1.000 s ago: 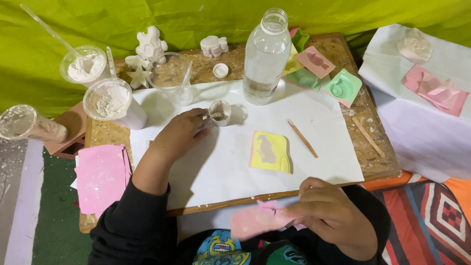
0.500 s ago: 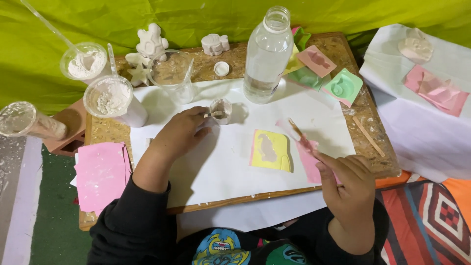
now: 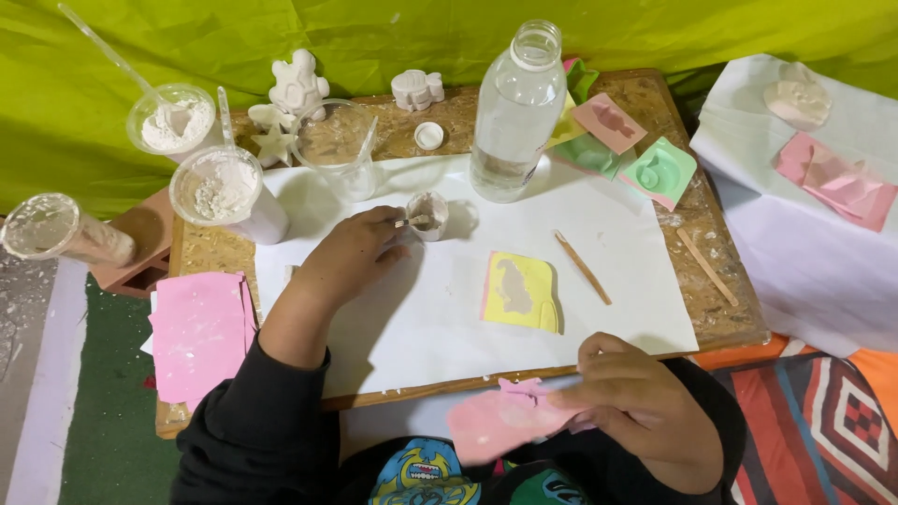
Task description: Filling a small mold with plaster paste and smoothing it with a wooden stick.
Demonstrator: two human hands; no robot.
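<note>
The left hand has its fingertips pinched together around a small stick whose tip rests in a little white cup, which stands on the white paper sheet near the middle of the board, toward its far edge. The right hand, fingers curled and pressed together, grips a floppy pink mould at one end and holds it just off the near edge of the board, above the person's lap. On the sheet between the two hands lies a yellow mould with a pale filled shape in it, and just right of it a wooden stick lies at a slant. Behind the little cup a clear plastic water bottle stands uncapped, its white cap lying near it at the far edge of the wooden board. A clear cup stands to the left of the cap, and two cups of white powder sit at the far left corner beside small white plaster figures. Green and pink moulds lie in the far right corner, another wooden stick lies near the right edge, and pink sheets rest along the left edge.
</note>
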